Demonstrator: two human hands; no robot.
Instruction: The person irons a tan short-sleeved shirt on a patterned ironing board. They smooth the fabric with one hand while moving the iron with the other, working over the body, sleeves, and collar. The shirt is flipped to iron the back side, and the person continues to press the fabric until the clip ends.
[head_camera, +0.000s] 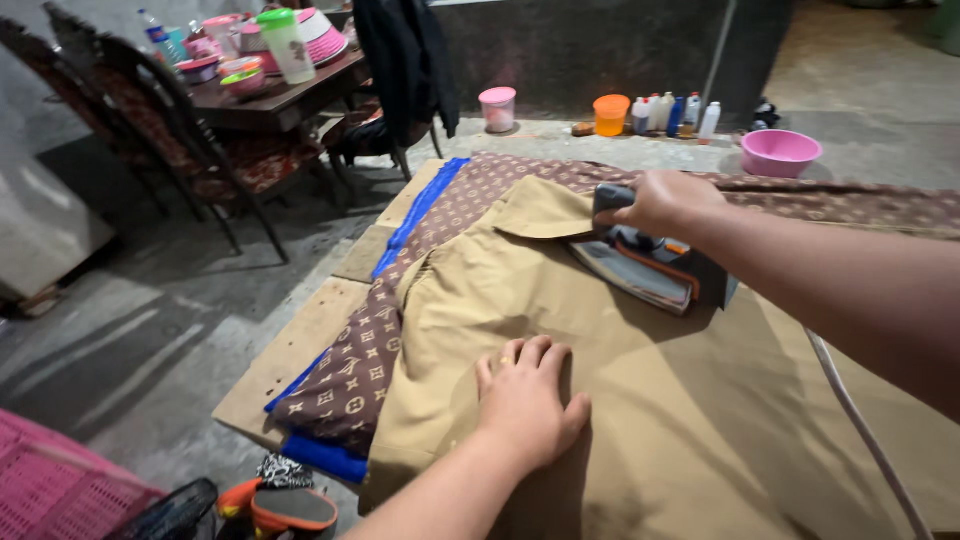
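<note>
Khaki garment (650, 400) lies spread flat over a brown patterned cloth (360, 360) on the low wooden tabletop (290, 360), with a blue sheet (420, 205) showing along the cloth's left edge. The right hand (665, 200) has its grip clamped around the handle of an electric iron (650, 268), whose soleplate rests on the garment near a folded flap at its far end. A white cord (860, 420) trails from the iron across the fabric toward the near right corner. The left hand (525, 400) lies palm down on the garment, fingers together and flat, pressing on the fabric and holding nothing.

Against the dark far wall, a row of small bottles (675, 113) in white, blue and mixed colours stands on the concrete floor, beside an orange tub (611, 114) and a pink-lidded container (497, 108). A pink basin (780, 152) sits to their right. At upper left, a dark wooden dining table (285, 100) carries plastic containers, a clear jug with a green lid (287, 45) and a water bottle (155, 32); carved chairs (150, 110) with red patterned seats stand around it, one draped with dark clothing (405, 60). A pink crate (55, 485) fills the near left corner, with an orange and black object (290, 508) beside it.
</note>
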